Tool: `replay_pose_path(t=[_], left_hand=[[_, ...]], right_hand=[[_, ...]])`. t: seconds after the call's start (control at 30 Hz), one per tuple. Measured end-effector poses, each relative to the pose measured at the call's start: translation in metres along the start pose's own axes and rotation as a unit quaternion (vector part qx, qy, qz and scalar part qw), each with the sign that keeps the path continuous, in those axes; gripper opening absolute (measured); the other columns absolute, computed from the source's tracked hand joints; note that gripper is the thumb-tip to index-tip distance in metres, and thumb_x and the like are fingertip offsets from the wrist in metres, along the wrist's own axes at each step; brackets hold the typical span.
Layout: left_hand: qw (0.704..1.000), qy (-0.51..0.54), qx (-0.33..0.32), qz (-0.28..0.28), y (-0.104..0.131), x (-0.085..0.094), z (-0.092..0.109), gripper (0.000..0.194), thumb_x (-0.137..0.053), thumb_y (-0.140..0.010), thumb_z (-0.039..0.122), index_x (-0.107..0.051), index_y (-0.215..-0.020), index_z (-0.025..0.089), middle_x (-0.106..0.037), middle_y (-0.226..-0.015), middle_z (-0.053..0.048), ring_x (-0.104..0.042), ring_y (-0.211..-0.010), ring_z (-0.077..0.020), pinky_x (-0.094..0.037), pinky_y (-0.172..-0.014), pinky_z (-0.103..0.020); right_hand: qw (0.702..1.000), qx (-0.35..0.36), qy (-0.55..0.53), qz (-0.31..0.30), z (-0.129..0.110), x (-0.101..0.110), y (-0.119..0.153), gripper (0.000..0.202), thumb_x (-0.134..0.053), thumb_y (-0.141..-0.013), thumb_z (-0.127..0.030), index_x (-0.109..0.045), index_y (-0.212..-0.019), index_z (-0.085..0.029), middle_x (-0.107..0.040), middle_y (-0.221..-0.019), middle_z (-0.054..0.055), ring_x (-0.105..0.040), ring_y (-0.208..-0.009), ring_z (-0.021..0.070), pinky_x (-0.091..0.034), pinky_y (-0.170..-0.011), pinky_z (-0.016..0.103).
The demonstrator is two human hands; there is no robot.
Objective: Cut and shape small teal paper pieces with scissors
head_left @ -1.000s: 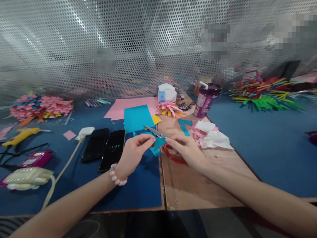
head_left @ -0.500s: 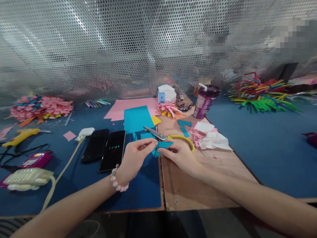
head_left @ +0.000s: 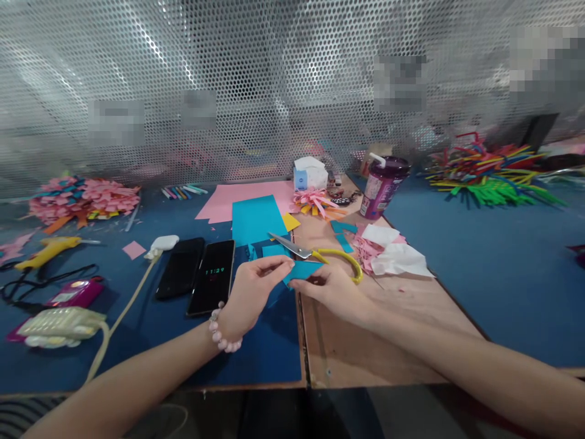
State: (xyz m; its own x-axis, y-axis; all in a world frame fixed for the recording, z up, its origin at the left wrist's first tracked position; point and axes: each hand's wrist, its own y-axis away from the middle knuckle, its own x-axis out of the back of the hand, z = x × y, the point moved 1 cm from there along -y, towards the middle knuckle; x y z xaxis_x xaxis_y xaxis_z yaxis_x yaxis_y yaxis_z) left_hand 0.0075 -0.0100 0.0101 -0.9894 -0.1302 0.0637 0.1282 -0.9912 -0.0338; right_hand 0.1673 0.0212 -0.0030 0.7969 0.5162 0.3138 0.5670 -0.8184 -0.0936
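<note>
Blue paper piece (head_left: 305,269): pinched by left hand (head_left: 258,283) and right hand (head_left: 336,291), fingertips closed.
Yellow-handled scissors (head_left: 303,252): just beyond right hand.
Phones (head_left: 211,279): beside left hand.
Purple cup (head_left: 382,188): behind tissues (head_left: 398,258).

Legible from where I stand: "11:29", green digits on the dark screen of a phone (head_left: 210,281), the right one of a pair, left of centre. Red mark below it: too small to read. Purple cup (head_left: 382,190), far, right of centre: pale lettering, blurred. Magenta device (head_left: 82,293), left: whitish label, unreadable
</note>
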Motion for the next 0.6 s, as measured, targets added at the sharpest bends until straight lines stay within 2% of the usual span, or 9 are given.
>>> replay_pose_path(t=[0.2,0.3,0.43,0.6], left_hand=[[1.000,0.008,0.004,0.005,0.0000,-0.0005,0.0001,0.025,-0.072,-0.070,0.036,-0.075,-0.091,0.022,-0.073,-0.087,-0.002,-0.062,-0.086,-0.0167,-0.049,-0.080,-0.027],[1.000,0.025,0.011,0.011,-0.0008,-0.0014,0.0001,0.025,-0.072,-0.070,0.035,-0.075,-0.089,0.020,-0.073,-0.089,-0.003,-0.063,-0.086,-0.0179,-0.049,-0.081,-0.029],[0.998,0.048,0.008,0.028,-0.0027,-0.0024,-0.0023,0.024,-0.073,-0.068,0.035,-0.074,-0.086,0.018,-0.072,-0.089,-0.004,-0.062,-0.086,-0.0179,-0.047,-0.083,-0.031],[0.995,0.081,-0.017,0.049,-0.0073,-0.0014,-0.0072,0.021,-0.071,-0.072,0.032,-0.068,-0.085,0.016,-0.068,-0.087,-0.003,-0.060,-0.080,-0.0132,-0.046,-0.079,-0.026]], right_hand=[[0.999,0.022,-0.016,-0.020,-0.0015,-0.0012,-0.0007,0.022,-0.063,-0.079,-0.039,-0.064,-0.078,-0.016,-0.052,-0.066,-0.003,-0.040,-0.057,0.0089,-0.035,-0.055,0.023],[0.999,0.029,-0.008,-0.031,-0.0036,-0.0013,0.0007,0.024,-0.061,-0.080,-0.040,-0.064,-0.075,-0.016,-0.055,-0.069,-0.002,-0.044,-0.061,0.0102,-0.037,-0.059,0.024],[0.999,0.007,-0.021,-0.025,-0.0031,-0.0001,0.0006,0.029,-0.062,-0.079,-0.044,-0.062,-0.074,-0.016,-0.055,-0.070,-0.001,-0.047,-0.063,0.0112,-0.038,-0.060,0.025],[0.997,-0.012,-0.075,-0.013,-0.0031,0.0016,0.0002,0.031,-0.058,-0.082,-0.044,-0.059,-0.073,-0.015,-0.050,-0.065,-0.002,-0.042,-0.056,0.0081,-0.033,-0.051,0.022]])
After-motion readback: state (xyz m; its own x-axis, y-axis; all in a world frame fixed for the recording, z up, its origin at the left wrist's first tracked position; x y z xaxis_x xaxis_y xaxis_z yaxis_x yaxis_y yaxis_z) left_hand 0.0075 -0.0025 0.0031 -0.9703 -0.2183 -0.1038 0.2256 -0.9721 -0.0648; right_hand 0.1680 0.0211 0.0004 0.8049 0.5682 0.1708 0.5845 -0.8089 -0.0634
